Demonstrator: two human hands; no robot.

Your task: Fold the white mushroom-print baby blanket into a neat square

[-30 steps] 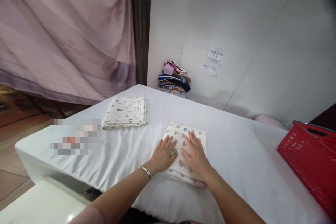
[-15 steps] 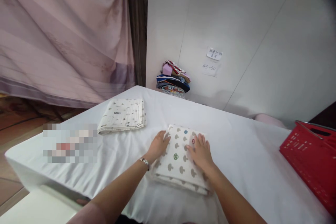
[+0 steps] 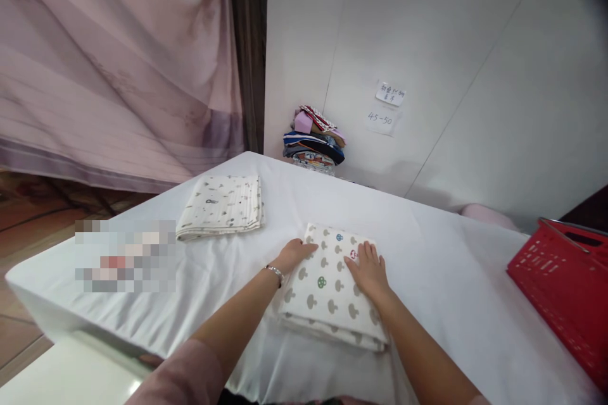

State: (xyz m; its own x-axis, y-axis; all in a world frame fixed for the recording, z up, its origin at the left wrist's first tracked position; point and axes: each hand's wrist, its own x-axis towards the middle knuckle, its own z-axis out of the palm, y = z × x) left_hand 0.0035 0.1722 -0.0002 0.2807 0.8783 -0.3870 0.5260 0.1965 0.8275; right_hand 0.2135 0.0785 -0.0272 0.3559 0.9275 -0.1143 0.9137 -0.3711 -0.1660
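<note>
Your right hand point(image 3: 371, 271) lies open on the mushroom-print cloth point(image 3: 331, 294); I can't tell if your left hand point(image 3: 291, 255) grips its edge. Uneven pulling could skew its layers.

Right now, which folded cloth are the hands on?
The mushroom-print cloth, with both hands at its edges; the other folded cloth lies untouched.

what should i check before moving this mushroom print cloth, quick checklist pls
1. Mushroom-print cloth folded on the white-covered table: ok
2. Left hand at its left edge: ok
3. Right hand on its right side: ok
4. Other folded cloth apart from it: ok
5. Underside free of creases: cannot tell, hidden
6. Inside of red basket ready for use: cannot tell, contents not visible
</note>
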